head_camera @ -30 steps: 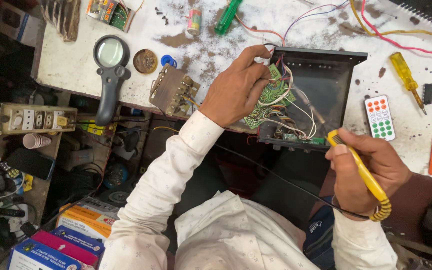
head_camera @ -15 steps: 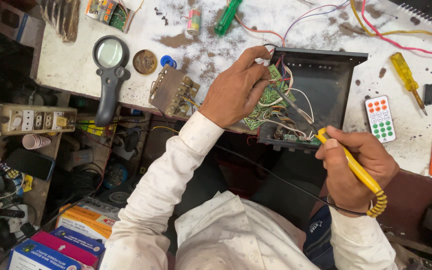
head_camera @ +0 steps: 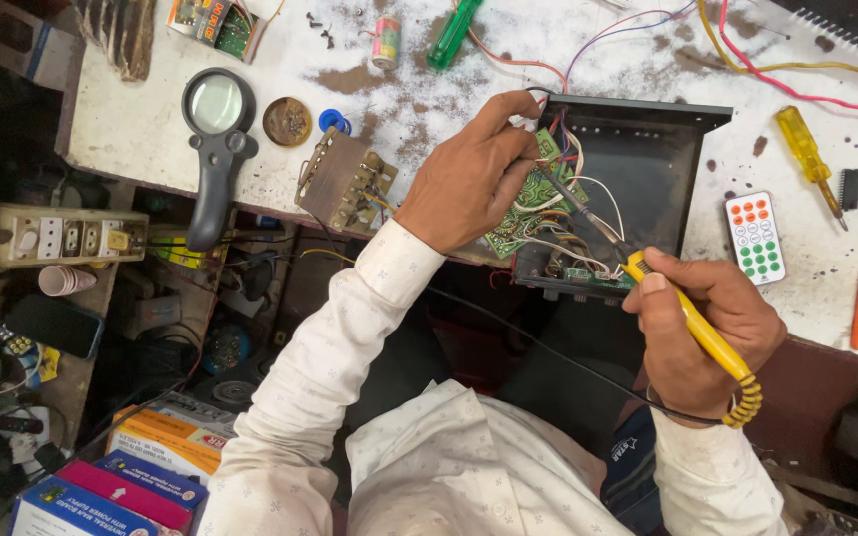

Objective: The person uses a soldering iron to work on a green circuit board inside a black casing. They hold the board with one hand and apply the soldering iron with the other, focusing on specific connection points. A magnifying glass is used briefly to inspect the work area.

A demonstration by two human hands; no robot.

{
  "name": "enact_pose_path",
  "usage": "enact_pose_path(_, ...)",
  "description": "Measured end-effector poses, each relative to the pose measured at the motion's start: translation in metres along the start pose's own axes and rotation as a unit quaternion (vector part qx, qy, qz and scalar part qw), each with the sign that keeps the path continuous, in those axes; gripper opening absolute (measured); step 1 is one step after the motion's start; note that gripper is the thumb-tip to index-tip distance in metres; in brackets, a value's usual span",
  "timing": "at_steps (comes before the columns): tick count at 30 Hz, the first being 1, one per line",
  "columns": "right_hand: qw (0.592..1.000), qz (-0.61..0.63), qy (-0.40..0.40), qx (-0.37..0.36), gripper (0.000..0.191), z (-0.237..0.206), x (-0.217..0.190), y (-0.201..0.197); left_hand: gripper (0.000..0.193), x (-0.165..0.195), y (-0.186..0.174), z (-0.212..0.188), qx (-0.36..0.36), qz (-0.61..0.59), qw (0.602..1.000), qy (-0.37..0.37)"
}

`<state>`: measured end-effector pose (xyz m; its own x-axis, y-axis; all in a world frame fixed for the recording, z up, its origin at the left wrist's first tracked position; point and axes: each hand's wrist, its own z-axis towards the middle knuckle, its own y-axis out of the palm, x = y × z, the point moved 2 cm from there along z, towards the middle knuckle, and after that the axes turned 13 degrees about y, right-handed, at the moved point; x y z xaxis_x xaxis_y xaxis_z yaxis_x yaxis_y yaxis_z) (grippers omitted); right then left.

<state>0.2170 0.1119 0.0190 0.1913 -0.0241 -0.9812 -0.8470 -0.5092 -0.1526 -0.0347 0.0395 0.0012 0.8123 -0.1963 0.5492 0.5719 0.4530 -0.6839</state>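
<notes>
We find the black metal chassis (head_camera: 647, 169) open on the white bench (head_camera: 151, 139), holding a green circuit board (head_camera: 533, 203) and loose wiring. The left hand (head_camera: 474, 179), at the chassis's nine o'clock, has its fingers pinched on the board's edge. The right hand (head_camera: 707, 328), at five o'clock, is clamped round a yellow soldering iron (head_camera: 682, 313), tip inside the chassis. A small round tin (head_camera: 287, 121) of dark residue sits beside the magnifying glass (head_camera: 215, 139).

The case (head_camera: 647, 169) sits on the table (head_camera: 151, 129) with the circuit board (head_camera: 523, 203) inside its left half. The transformer (head_camera: 340, 179) lies left of the case, the magnifier (head_camera: 215, 139) farther left. The remote (head_camera: 755, 238) lies right of the case, the screwdriver (head_camera: 808, 154) beyond it.
</notes>
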Motion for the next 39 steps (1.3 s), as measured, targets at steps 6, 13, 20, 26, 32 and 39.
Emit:
enact_pose_path(6, 1.000, -0.015, -0.021, -0.005, 0.009, -0.001, 0.001, -0.001, 0.010, 0.001, 0.000, 0.000, 0.001, 0.003, 1.000, 0.000)
enact_pose_path(13, 0.996, -0.055, -0.072, -0.010, 0.011, -0.006, -0.009, 0.001, 0.009, 0.000, 0.001, 0.000, 0.002, 0.002, 1.000, 0.001)
enact_pose_path(20, 0.990, -0.096, -0.101, -0.032, 0.016, -0.005, -0.024, 0.003, 0.009, -0.001, 0.001, 0.000, 0.003, 0.003, 1.000, 0.009)
enact_pose_path(26, 0.988, -0.115, -0.100, -0.031, 0.022, -0.002, -0.027, 0.005, 0.009, 0.000, 0.001, 0.001, -0.002, -0.001, 1.000, -0.001)
enact_pose_path(32, 0.986, -0.121, -0.107, -0.031, 0.019, -0.001, -0.027, 0.006, 0.009, 0.000, 0.000, 0.001, 0.001, -0.001, 1.000, 0.004)
enact_pose_path(39, 0.986, -0.121, -0.107, -0.032, 0.022, -0.001, -0.027, 0.007, 0.009, -0.001, 0.000, 0.001, 0.002, -0.002, 1.000, 0.007)
